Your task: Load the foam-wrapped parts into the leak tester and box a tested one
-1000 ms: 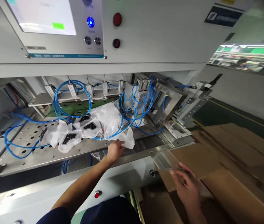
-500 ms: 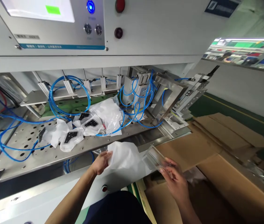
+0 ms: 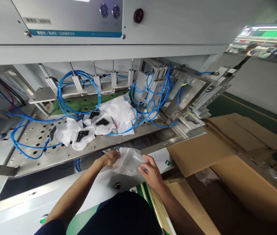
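And here we are at the machine's open bay, with both hands busy just in front of the perforated steel surface (image 3: 37,140). The right hand (image 3: 151,170) has a firm grip on a clear plastic tray (image 3: 132,161), fingers clamped over the corner of the rim nearest the person. The left hand (image 3: 109,159) is closer to the surface, its grip closed on a soft white bag (image 3: 118,166) and bunching the film, while the tray sits right against that bag, partly over it. That tray looks light and thin-walled, stiff enough to keep its shape but liable to flex or crack if squeezed, so the rim looks like the place to hold it. The bag is the opposite: limp and probably slippery, best pinched at an edge before it slides away. Up on the surface, bagged black parts (image 3: 83,135) lie in a loose row, with a heap of white film (image 3: 118,112) just behind them. Blue tubing (image 3: 79,88) loops above the back of the surface and around its left side, and cardboard sheets (image 3: 202,151) are piled off to its right.
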Available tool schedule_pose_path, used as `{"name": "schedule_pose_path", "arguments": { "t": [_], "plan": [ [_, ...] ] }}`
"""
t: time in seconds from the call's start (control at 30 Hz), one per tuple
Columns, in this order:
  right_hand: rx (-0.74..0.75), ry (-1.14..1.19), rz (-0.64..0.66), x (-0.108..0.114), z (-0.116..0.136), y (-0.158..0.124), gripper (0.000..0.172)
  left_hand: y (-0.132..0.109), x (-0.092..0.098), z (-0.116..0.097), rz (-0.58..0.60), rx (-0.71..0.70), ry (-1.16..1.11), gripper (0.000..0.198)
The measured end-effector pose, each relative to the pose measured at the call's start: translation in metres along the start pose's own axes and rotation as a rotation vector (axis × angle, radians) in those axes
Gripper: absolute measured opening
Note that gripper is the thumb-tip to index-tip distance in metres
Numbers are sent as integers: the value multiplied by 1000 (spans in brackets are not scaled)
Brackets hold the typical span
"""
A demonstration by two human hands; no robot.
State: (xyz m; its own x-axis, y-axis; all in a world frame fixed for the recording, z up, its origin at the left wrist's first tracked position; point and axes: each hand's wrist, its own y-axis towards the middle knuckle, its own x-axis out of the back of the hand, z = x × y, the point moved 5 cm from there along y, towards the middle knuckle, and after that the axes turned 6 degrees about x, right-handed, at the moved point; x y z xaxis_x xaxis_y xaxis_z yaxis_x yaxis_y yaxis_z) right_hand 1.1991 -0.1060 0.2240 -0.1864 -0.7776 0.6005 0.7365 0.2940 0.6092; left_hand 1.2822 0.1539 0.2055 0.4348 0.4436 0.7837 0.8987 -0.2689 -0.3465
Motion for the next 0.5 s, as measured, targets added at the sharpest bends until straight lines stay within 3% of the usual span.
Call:
{"name": "schedule_pose_path", "arguments": {
  "t": [0.13, 0.27, 0.33, 0.4, 0.47, 0.5],
  "plan": [
    [-28, 3, 32, -15, -4, -8, 18, -4, 15, 14, -133, 108, 123, 20],
    [-70, 20, 38, -25, 1, -14, 18, -39, 22, 8, -328, 212, 189, 20],
    [-113, 38, 17, -27, 0, -17, 18, -63, 16, -9, -467, 137, 160, 27],
    [-187, 81, -32, -27, -4, -20, 20, -82, -1, -34, -557, -117, 40, 29],
    [-300, 145, -99, -24, -13, -25, 25, -90, -28, -51, -512, -293, -21, 25],
    [-369, 175, -145, -20, -19, -29, 29, -88, -41, -55, -483, -315, -15, 23]
  ]
}}
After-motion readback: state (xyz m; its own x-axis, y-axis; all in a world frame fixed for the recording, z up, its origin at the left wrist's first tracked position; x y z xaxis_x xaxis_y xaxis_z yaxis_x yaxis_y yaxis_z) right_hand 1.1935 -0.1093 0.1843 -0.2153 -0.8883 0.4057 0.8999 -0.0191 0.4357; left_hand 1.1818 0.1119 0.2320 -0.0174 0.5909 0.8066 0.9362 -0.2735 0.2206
